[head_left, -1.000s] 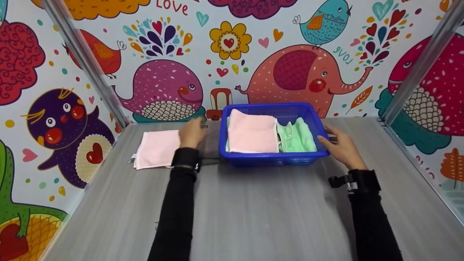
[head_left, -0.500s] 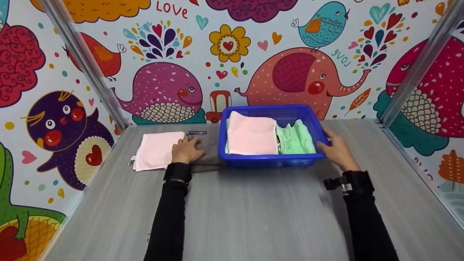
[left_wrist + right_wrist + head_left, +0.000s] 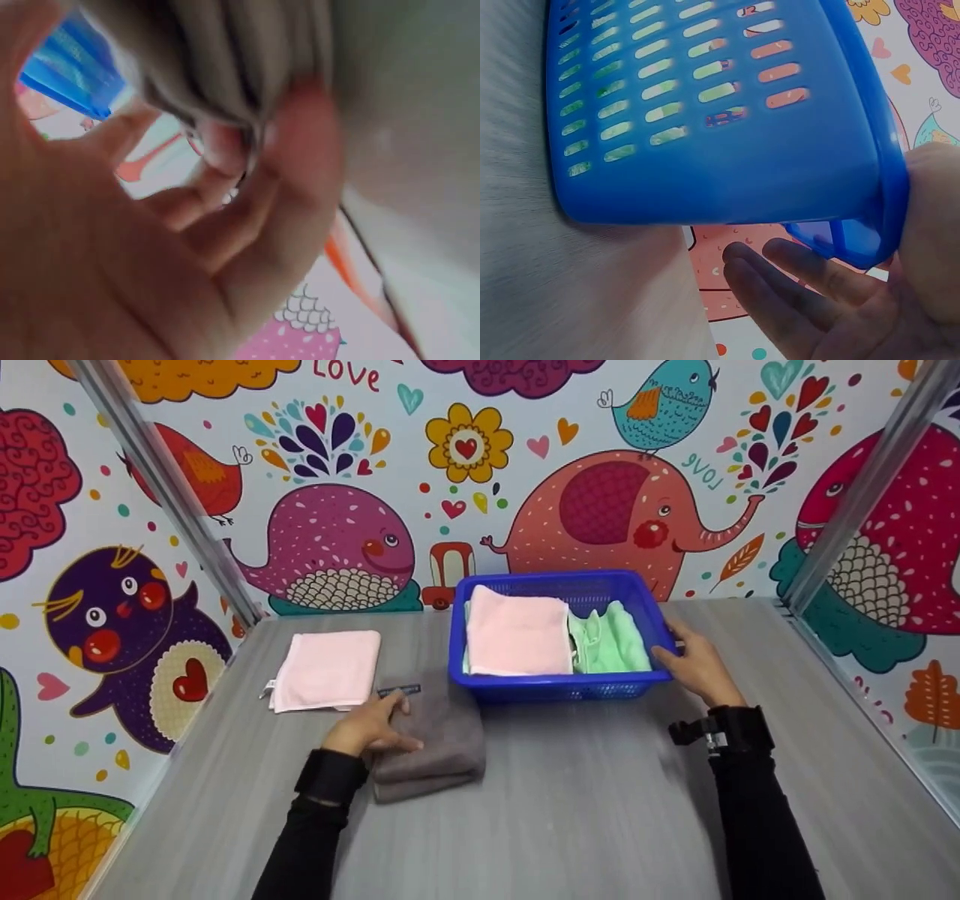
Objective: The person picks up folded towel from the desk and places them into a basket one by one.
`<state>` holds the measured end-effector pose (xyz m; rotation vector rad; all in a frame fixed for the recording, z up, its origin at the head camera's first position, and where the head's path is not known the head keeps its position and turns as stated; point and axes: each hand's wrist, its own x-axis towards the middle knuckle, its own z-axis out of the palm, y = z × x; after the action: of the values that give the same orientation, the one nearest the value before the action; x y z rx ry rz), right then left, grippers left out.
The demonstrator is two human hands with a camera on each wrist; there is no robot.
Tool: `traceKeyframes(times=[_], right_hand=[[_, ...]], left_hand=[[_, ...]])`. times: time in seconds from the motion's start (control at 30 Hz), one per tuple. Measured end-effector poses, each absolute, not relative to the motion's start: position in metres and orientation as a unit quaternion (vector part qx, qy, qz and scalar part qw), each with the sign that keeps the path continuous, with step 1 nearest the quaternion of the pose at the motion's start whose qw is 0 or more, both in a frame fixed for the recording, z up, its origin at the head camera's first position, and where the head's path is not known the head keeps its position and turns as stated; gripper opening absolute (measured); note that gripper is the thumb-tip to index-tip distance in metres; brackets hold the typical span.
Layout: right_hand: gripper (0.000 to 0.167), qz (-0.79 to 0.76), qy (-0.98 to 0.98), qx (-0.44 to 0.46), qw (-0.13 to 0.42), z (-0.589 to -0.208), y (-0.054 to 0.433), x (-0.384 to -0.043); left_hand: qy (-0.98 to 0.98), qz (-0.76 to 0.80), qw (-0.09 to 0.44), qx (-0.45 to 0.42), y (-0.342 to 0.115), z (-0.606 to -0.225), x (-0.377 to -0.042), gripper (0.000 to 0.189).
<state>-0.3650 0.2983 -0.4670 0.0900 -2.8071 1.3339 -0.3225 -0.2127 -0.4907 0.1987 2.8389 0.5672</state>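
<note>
A folded grey towel [image 3: 446,739] lies on the table left of centre, a small dark label on its far edge. My left hand [image 3: 367,727] holds the towel's left side; the left wrist view shows curled fingertips against its folded layers [image 3: 225,52]. A blue perforated basket [image 3: 559,682] stands near the back wall. Inside it, a folded pink towel [image 3: 517,636] is on the left and a green towel [image 3: 611,641] on the right. My right hand [image 3: 701,664] holds the basket's right rim with the thumb over it, other fingers outside the wall.
Another folded pink towel [image 3: 326,671] lies flat at the back left of the grey table [image 3: 570,817]. Printed cartoon panels enclose the back and both sides, with metal posts [image 3: 180,502] at the corners.
My left hand has taken hold of the grey towel and drawn it toward me, out from between the pink towel and the basket. My right hand has stayed at the basket's rim.
</note>
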Motion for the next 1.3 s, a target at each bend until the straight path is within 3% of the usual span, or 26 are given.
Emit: traceKeyframes(times=[0.13,0.37,0.57,0.67,0.83,1.1,1.2,1.3], right_hand=[[0.071,0.425,-0.904,0.028,0.017,-0.465,0.301,-0.365],[0.072,0.393,-0.918,0.028,0.035,-0.464,0.300,-0.363],[0.069,0.355,-0.933,0.009,0.054,-0.460,0.294,-0.360],[0.064,0.311,-0.945,-0.005,0.097,-0.457,0.288,-0.356],[0.054,0.270,-0.945,-0.032,0.183,-0.444,0.275,-0.345],[0.047,0.273,-0.932,-0.014,0.238,-0.436,0.247,-0.327],[0.040,0.275,-0.913,0.016,0.301,-0.436,0.236,-0.321],[0.030,0.271,-0.874,0.099,0.390,-0.438,0.220,-0.313]], left_hand=[[0.961,0.201,0.172,0.079,-0.207,-0.487,-0.305,0.063],[0.967,0.192,0.150,0.070,-0.199,-0.483,-0.294,0.076],[0.965,0.199,0.162,0.053,-0.186,-0.488,-0.294,0.120],[0.962,0.204,0.176,0.047,-0.176,-0.489,-0.293,0.131],[0.962,0.200,0.176,0.062,-0.162,-0.489,-0.290,0.129],[0.960,0.181,0.195,0.085,-0.148,-0.483,-0.277,0.128],[0.957,0.188,0.194,0.102,-0.139,-0.483,-0.274,0.128],[0.952,0.204,0.189,0.127,-0.127,-0.486,-0.272,0.125]])
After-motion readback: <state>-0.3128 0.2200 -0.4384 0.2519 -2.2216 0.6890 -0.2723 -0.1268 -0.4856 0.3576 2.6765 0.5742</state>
